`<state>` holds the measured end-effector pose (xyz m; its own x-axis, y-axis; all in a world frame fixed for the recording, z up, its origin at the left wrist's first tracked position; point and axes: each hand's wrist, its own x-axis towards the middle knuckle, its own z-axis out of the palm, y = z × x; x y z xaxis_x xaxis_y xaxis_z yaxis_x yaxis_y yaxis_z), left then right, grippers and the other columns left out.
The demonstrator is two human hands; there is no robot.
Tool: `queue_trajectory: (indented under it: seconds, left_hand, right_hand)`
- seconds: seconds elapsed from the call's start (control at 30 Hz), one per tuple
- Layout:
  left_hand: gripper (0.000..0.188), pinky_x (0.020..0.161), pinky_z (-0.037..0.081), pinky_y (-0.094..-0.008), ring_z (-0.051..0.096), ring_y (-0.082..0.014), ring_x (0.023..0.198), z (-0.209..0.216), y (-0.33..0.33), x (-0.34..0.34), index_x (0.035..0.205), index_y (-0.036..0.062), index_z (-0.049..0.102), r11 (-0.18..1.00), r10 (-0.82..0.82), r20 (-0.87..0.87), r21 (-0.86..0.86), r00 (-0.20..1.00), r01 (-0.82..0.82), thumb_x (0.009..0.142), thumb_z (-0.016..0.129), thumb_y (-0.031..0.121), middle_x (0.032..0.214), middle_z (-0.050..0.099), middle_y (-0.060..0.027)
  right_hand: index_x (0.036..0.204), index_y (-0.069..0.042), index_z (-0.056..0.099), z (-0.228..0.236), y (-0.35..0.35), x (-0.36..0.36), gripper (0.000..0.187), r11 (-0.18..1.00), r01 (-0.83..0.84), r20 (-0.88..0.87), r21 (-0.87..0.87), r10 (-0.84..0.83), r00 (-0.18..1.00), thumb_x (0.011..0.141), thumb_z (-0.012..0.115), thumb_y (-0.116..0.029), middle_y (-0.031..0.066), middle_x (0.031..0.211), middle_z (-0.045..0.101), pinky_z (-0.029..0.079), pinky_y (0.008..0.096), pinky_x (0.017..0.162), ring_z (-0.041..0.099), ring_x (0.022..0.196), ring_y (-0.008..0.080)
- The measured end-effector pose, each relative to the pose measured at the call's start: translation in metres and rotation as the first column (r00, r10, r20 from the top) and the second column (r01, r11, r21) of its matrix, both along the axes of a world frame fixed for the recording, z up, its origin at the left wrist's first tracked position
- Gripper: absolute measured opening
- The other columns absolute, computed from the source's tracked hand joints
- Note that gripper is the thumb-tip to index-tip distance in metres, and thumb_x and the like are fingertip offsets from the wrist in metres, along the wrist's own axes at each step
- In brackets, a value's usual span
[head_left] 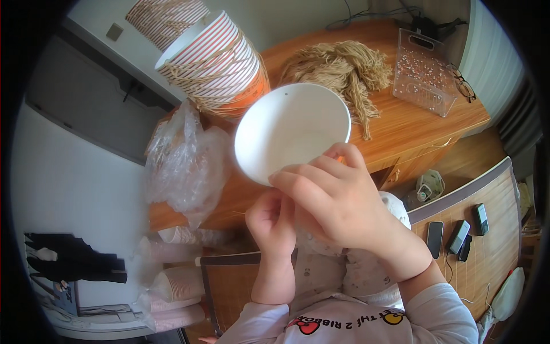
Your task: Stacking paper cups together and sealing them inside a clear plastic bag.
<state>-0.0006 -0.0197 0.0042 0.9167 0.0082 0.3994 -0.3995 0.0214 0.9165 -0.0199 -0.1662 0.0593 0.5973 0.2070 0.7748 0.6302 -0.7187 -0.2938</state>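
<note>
A white paper bucket is tilted with its open mouth toward me, and a small hole shows near its far rim. My right hand is closed at the near rim, its fingers bent over the edge. Just below the rim, my left hand is closed with fingers pinched together. Whatever it pinches is hidden behind the right hand. Beyond the bucket lies a bundle of tan cords on the wooden desk. At the far left stands a stack of striped paper buckets with cord around them.
Another bucket stack rises behind the first. A crumpled clear plastic bag hangs over the desk's left edge. Right on the desk are a clear box and glasses. Bagged bucket stacks lie low left; a phone lies right.
</note>
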Motion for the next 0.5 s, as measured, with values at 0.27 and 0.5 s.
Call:
queue_trajectory:
  seconds: [0.27, 0.5]
  left_hand:
    - [0.012, 0.064, 0.046, -0.0216, 0.055, -0.0047, 0.070, -0.003, 0.002, -0.002, 0.083, -0.0034, 0.065, 0.998, 0.019, -0.026, 0.060, 0.999, -0.018, 0.092, 0.066, 0.005, 0.073, 0.063, 0.0003]
    - [0.010, 0.071, 0.049, -0.0218, 0.061, -0.0082, 0.075, 0.001, 0.001, 0.000, 0.096, -0.0039, 0.062, 0.990, -0.044, -0.035, -0.135, 0.998, 0.039, 0.093, 0.065, 0.005, 0.084, 0.068, -0.0044]
  right_hand:
    - [0.102, -0.006, 0.056, -0.005, 0.001, 0.004, 0.028, 0.991, -0.101, -0.006, 0.085, 0.102, 0.995, 0.075, 0.065, -0.009, 0.0046, 0.083, 0.061, 0.044, 0.0368, 0.079, 0.062, 0.078, 0.0232]
    - [0.114, -0.005, 0.060, -0.013, 0.009, 0.008, 0.039, 0.900, -0.281, 0.083, 0.332, 0.269, 0.960, 0.076, 0.068, 0.003, 0.0082, 0.096, 0.064, 0.045, 0.0432, 0.088, 0.064, 0.089, 0.0278]
